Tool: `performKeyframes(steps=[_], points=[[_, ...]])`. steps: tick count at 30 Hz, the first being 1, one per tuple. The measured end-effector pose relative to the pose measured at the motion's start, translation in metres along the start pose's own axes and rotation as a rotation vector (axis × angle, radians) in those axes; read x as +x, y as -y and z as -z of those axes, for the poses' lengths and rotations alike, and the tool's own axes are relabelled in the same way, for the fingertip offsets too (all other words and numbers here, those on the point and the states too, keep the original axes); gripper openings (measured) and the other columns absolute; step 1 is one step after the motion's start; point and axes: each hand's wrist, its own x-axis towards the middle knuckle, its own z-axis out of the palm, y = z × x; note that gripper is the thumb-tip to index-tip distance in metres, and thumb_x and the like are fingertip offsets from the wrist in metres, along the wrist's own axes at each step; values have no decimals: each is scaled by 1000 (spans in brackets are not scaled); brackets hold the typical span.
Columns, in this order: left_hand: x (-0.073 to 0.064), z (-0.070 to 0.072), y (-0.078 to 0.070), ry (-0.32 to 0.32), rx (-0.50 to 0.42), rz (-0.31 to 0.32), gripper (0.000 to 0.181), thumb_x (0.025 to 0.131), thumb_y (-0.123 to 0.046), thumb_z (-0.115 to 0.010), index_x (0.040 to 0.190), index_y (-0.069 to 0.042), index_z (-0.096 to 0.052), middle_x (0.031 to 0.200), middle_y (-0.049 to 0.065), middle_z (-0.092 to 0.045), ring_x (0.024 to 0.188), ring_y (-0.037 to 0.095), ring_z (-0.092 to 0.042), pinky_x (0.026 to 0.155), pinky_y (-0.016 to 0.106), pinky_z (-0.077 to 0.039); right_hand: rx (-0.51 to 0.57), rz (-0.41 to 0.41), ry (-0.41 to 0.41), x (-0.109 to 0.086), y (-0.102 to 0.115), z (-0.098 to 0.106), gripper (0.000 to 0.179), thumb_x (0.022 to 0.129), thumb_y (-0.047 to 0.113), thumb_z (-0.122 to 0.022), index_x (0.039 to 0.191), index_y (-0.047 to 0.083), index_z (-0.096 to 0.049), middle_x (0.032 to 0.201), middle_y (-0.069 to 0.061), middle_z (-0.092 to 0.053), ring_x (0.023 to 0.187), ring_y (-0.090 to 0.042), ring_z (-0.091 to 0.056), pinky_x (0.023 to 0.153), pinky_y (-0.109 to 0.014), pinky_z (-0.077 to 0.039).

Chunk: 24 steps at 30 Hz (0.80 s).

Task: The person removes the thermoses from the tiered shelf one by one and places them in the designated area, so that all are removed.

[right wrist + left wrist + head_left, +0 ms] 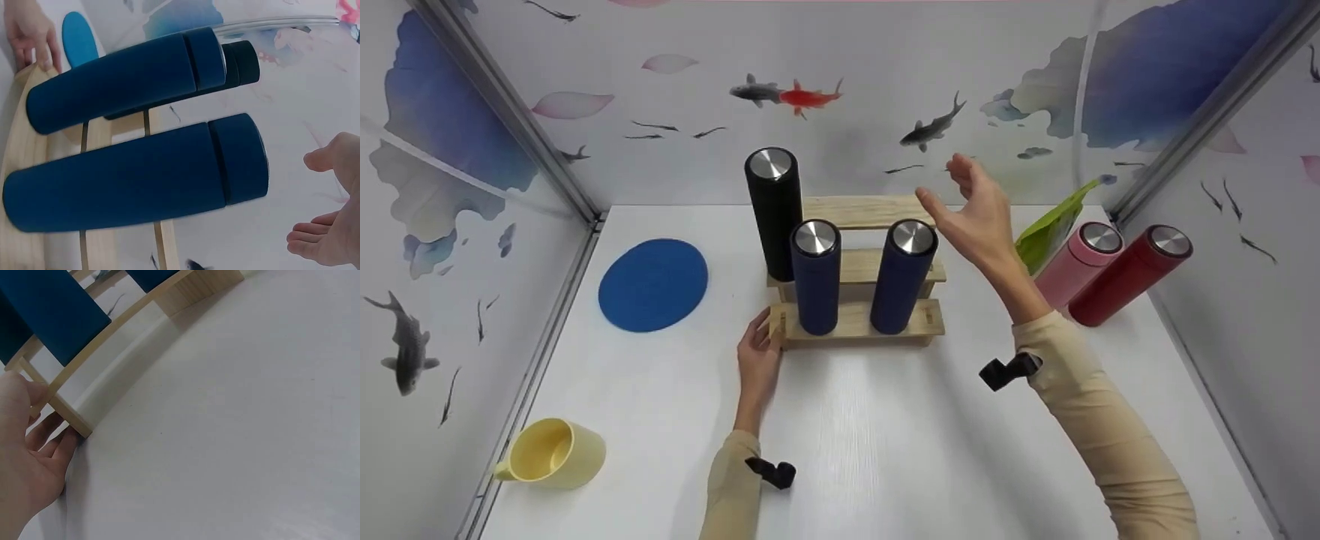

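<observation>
A tiered wooden rack (855, 322) stands at the middle of the table. On its front step are two dark blue thermos bottles, the left one (817, 277) and the right one (904, 277). A black thermos bottle (775, 214) stands one step higher at the left. My left hand (759, 352) grips the rack's front left corner, thumb above and fingers along the side piece; the left wrist view shows this hand (39, 455) closely. My right hand (979, 217) is raised beside the right blue bottle's lid, fingers spread, holding nothing. In the right wrist view that hand (332, 208) is apart from the bottles.
Right of the rack stand a pink thermos bottle (1080, 262) and a red one (1132, 274), with a green leaf-like thing (1054, 229) behind them. A blue round mat (654, 285) lies at left. A yellow mug (577, 457) stands at front left. Printed walls enclose the table.
</observation>
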Motion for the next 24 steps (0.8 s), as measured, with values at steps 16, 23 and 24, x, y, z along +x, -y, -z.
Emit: performKeyframes(steps=[16,23,24], points=[[9,-1,22,-21,-9,-47,46,102,-20,-62,147,-19,-53,142,15,-60,124,28,-63,94,36,-56,49,23,86,13,39,-36,69,91,31,-75,145,-3,-48,142,-21,-58,135,-32,-55,115,-38,-42],[8,0,19,-34,2,-31,46,102,-19,-62,147,-19,-53,137,12,-63,118,24,-65,84,29,-57,88,-2,141,15,55,-58,72,90,33,-76,145,-4,-47,143,-19,-58,135,-29,-55,115,-32,-42],[8,-1,19,-30,4,-32,46,102,-18,-62,147,-19,-53,137,12,-63,118,24,-65,84,30,-57,91,-2,146,16,57,-60,72,90,32,-76,145,-4,-47,143,-19,-58,135,-29,-55,114,-32,-42]])
